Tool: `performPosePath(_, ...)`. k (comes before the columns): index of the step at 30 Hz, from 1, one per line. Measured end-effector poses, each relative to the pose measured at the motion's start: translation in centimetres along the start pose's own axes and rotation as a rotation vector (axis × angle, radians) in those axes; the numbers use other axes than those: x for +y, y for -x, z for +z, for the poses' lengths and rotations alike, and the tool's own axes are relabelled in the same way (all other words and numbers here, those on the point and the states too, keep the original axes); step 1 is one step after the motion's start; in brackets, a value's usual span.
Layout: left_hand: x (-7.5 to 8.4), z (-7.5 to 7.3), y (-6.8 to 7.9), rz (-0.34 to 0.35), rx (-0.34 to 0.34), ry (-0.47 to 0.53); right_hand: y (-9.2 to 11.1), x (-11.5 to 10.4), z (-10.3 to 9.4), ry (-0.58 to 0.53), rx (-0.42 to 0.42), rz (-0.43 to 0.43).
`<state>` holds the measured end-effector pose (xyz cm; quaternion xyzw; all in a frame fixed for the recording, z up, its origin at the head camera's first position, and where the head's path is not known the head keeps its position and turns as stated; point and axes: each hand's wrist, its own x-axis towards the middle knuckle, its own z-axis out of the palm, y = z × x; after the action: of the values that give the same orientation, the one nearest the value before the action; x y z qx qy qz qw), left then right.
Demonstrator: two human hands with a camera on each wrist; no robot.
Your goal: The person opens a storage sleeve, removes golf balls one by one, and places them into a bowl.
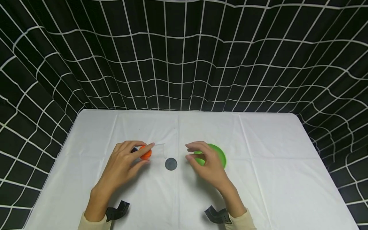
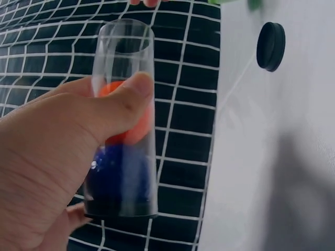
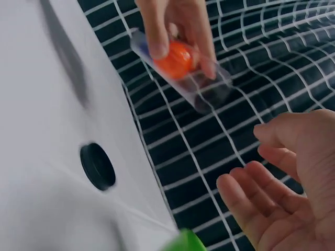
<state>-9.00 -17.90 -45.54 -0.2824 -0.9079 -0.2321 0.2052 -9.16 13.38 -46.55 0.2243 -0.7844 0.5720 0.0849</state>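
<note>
My left hand (image 1: 122, 161) grips a clear plastic tube (image 2: 125, 39), its thumb along one side and the fingers round the other. Inside, an orange ball (image 1: 147, 154) sits beside a dark blue ball (image 2: 123, 170), which lies at the tube's dark end. In the head view the tube lies sideways, its clear end pointing right. My right hand (image 1: 209, 164) holds nothing; its fingers are loosely bent, apart from the tube. It overlaps a green round dish (image 1: 220, 155). Between the hands, a dark round cap (image 1: 171, 164) rests on the table.
A white cloth covers the table (image 1: 276, 172), with fold creases running across it. Black netting with white cords (image 1: 184, 64) stands behind the table and along both sides. Each wrist wears a black strap; the left strap (image 1: 118, 210) shows near the front.
</note>
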Motion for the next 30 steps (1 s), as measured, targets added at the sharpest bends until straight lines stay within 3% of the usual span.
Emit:
performPosePath(8, 0.2, -0.2, -0.5, 0.097, 0.073, -0.048, 0.1, -0.5, 2.5, -0.173, -0.066, 0.113)
performPosePath(15, 0.5, -0.2, -0.8, 0.132, 0.096, -0.082, 0.0, -0.7, 3.9, -0.273, -0.092, 0.239)
performPosePath(30, 0.9, -0.2, -0.6, 0.129, 0.113, -0.103, 0.4, 0.0, 4.6, -0.301, -0.107, 0.255)
